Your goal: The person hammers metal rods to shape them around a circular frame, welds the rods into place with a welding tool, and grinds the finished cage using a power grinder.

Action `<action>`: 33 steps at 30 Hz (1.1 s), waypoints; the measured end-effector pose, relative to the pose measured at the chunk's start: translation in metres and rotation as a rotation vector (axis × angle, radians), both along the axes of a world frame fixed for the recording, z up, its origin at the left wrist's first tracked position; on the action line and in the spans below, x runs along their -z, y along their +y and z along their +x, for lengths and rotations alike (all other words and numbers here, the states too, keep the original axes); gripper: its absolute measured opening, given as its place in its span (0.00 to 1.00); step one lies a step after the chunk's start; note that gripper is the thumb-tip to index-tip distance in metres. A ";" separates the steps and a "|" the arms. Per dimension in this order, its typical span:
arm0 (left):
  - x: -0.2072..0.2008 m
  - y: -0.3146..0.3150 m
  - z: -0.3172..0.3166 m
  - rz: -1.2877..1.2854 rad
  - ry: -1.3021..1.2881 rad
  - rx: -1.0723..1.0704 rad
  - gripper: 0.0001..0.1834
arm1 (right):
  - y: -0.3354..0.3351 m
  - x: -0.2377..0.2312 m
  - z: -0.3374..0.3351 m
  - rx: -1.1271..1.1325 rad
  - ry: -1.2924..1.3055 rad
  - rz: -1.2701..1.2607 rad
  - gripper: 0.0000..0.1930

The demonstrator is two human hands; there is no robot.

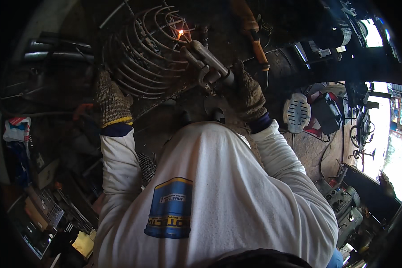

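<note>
Curved metal rods form a rounded rack [134, 67] in front of me. A small orange glow [180, 32] burns at its far right part. My left hand [114, 100], in a brown knitted glove with a yellow cuff, closes at the rack's left edge; its fingertips are partly hidden. Beside the rack's right side lies a grey metal clamp-like tool [210, 62] with a hooked lever, its tip pointing toward the glow. Around its near, dark end my gloved right hand [251, 96] is closed, with some fingers out of sight.
An orange and black power tool [254, 40] lies beyond my right hand. On the right stand a pale slotted stool seat [296, 112], a black and red machine [326, 114] and a grey motor-like machine [344, 205]. Plastic bags [18, 131] and a wire crate [51, 207] are at left.
</note>
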State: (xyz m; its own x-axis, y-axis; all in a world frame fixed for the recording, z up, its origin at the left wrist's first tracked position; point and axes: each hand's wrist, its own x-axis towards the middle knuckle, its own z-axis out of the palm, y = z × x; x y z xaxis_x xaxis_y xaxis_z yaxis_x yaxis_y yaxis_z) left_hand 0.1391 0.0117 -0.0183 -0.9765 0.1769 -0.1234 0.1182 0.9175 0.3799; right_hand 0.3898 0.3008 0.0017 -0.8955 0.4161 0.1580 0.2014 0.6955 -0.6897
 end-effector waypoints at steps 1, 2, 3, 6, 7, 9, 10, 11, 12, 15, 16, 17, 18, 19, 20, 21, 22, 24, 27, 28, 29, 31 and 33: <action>-0.001 -0.001 0.000 0.003 -0.001 0.000 0.52 | 0.001 0.000 0.001 -0.001 -0.020 -0.002 0.40; 0.001 -0.001 0.002 0.002 0.000 0.000 0.52 | 0.002 0.001 0.001 0.000 -0.019 -0.002 0.40; 0.001 -0.002 0.000 0.001 -0.001 0.001 0.51 | 0.003 0.002 0.001 -0.002 -0.008 0.007 0.40; 0.001 -0.004 0.000 0.017 0.002 -0.009 0.51 | 0.004 0.005 0.001 -0.011 0.021 0.030 0.41; 0.003 -0.004 -0.001 0.019 0.002 -0.010 0.51 | 0.005 0.007 0.000 -0.015 0.038 0.048 0.41; 0.004 -0.002 -0.001 0.026 0.003 -0.007 0.51 | 0.006 0.010 0.000 -0.020 0.048 0.058 0.41; 0.004 -0.003 -0.002 0.028 0.004 -0.005 0.51 | 0.006 0.010 0.000 -0.027 0.058 0.065 0.40; 0.004 -0.003 -0.003 0.033 0.004 -0.006 0.50 | 0.005 0.009 0.000 -0.028 0.059 0.065 0.40; 0.004 -0.002 -0.004 0.040 0.002 -0.003 0.50 | 0.004 0.008 -0.001 -0.019 0.047 0.056 0.40; 0.005 -0.004 -0.005 0.071 -0.006 -0.013 0.50 | 0.004 0.010 -0.002 -0.019 0.045 0.072 0.40; 0.006 -0.004 -0.005 0.086 -0.011 -0.017 0.50 | 0.004 0.010 -0.002 -0.026 0.054 0.097 0.40; 0.007 -0.005 -0.003 0.107 -0.015 -0.024 0.50 | 0.004 0.008 -0.003 -0.028 0.053 0.097 0.40; 0.008 -0.008 -0.002 0.128 -0.024 -0.029 0.50 | 0.002 0.004 -0.004 -0.030 0.036 0.075 0.38; 0.009 -0.008 0.000 0.156 -0.035 -0.036 0.49 | 0.001 0.002 -0.004 -0.030 0.017 0.053 0.37; 0.008 -0.009 0.001 0.179 -0.046 -0.046 0.49 | 0.007 0.012 -0.003 -0.064 0.057 0.086 0.35; 0.007 -0.008 0.003 0.200 -0.052 -0.050 0.49 | 0.015 0.035 -0.002 -0.098 0.097 0.120 0.34; 0.008 -0.011 0.006 0.224 -0.062 -0.059 0.49 | 0.012 0.040 -0.009 -0.120 0.149 -0.009 0.34; 0.011 -0.014 0.008 0.251 -0.075 -0.076 0.49 | 0.018 0.039 -0.006 -0.207 0.113 0.181 0.33; 0.012 -0.019 0.012 0.279 -0.090 -0.097 0.48 | 0.004 0.015 -0.010 -0.110 0.148 0.143 0.19; 0.012 -0.018 0.013 0.291 -0.097 -0.099 0.48 | 0.004 0.013 -0.010 -0.118 0.106 -0.068 0.19; 0.011 -0.019 0.014 0.294 -0.103 -0.103 0.48 | 0.004 0.011 -0.009 -0.126 0.063 -0.279 0.19; 0.008 -0.018 0.016 0.289 -0.114 -0.103 0.48 | 0.008 0.026 -0.008 -0.177 0.062 -0.120 0.20; 0.002 -0.015 0.019 0.243 -0.101 -0.081 0.48 | 0.015 0.035 -0.006 -0.227 0.061 0.038 0.21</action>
